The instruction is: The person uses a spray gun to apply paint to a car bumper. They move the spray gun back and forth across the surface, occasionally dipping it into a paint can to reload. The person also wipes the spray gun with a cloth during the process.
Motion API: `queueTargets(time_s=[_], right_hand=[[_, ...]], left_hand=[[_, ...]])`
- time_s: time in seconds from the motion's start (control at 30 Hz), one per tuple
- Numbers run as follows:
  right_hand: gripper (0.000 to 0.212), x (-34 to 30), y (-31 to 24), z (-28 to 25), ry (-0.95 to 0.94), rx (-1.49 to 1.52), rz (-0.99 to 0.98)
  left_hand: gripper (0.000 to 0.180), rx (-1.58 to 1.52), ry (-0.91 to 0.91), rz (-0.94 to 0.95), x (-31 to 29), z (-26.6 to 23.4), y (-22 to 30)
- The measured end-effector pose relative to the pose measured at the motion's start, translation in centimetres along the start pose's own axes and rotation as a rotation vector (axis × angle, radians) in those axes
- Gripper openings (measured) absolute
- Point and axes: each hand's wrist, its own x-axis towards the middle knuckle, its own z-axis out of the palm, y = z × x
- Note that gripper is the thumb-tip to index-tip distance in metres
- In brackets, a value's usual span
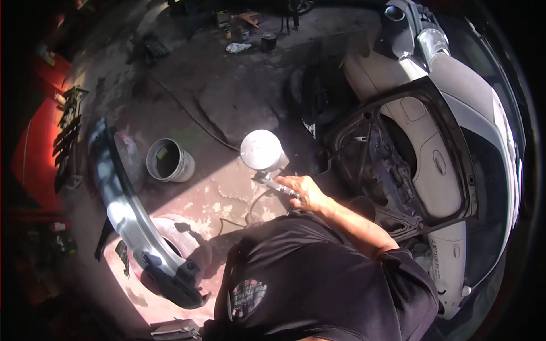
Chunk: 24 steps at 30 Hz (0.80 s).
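My right hand (307, 193) is closed around the handle of a spray gun (277, 183), held in front of my body. On the gun sits a cup with a round white lid (260, 149), bright in the sunlight. My left hand is not in view. To the left, a long curved silver-grey bumper (126, 213) leans across a pale, round support, its near end low by my side. A dark car door shell (392, 165) stands to my right, its inner frame exposed.
A grey bucket (170, 161) stands on the floor between the bumper and the gun. A dark hose (193, 116) trails over the floor. White car body parts (443, 170) fill the right side. Cans and a dark pot (268, 42) stand at the far end; red panels (40, 142) are at far left.
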Motion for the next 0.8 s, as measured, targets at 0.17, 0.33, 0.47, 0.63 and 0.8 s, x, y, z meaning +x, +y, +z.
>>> queueTargets(time_s=[0.17,0.33,0.47,0.63,0.8], right_hand=[[0.070,1.6,-1.0,0.4,0.113,-0.247,-0.086],[0.090,1.7,2.9,-1.3,0.218,-0.454,0.063],[0.079,0.3,6.4,-2.8,0.446,-0.585,0.206],[0.046,1.1,11.9,-2.1,0.690,-0.703,0.277],[0.051,3.3,16.7,0.1,0.806,-0.399,0.347]], left_hand=[[0.041,0.016,-0.075,-0.065,3.7,-5.9,0.2],[0.043,-0.190,-0.052,0.002,8.7,-12.0,1.5],[0.040,-0.184,0.167,0.131,9.0,-13.0,12.8],[0.041,-0.010,-0.026,0.195,9.8,-12.3,22.1],[0.035,0.203,-0.216,0.183,12.2,-12.5,26.4]])
